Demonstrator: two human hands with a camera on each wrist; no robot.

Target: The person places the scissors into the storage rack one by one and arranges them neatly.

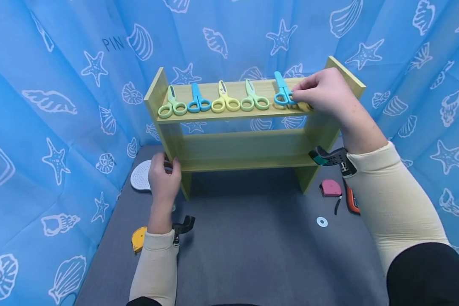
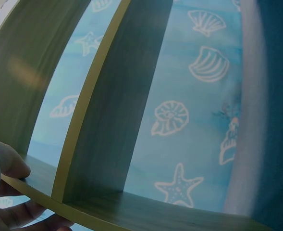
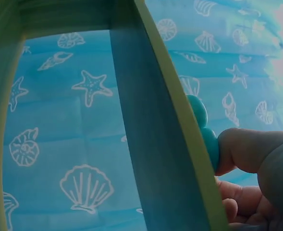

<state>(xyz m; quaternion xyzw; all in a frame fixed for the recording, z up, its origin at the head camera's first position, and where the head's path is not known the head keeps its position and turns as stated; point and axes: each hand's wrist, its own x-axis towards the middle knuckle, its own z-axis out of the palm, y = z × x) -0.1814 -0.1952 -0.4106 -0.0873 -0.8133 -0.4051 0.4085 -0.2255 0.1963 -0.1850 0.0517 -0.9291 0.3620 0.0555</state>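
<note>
A light wooden two-tier shelf [image 1: 245, 165] stands in the middle of the head view. My left hand [image 1: 164, 180] grips its left side panel low down; in the left wrist view the thumb [image 2: 11, 163] lies on the inner face and the fingers are outside. Up on the top board, my right hand [image 1: 327, 91] pinches a handle loop of blue scissors [image 1: 281, 83] with a covered blade. In the right wrist view the thumb presses the teal handle [image 3: 209, 147]. To the left lie green scissors [image 1: 171, 100], other blue scissors [image 1: 195, 93], yellow scissors [image 1: 222, 90] and light green scissors [image 1: 250, 89].
On the grey table [image 1: 245, 246], a white oval thing [image 1: 140, 176] and a yellow tape measure [image 1: 139, 239] lie at left. A pink tape measure [image 1: 330, 188], a small white ring [image 1: 322, 222] and an orange-black object [image 1: 351, 197] lie at right. A blue curtain [image 1: 80, 38] hangs behind.
</note>
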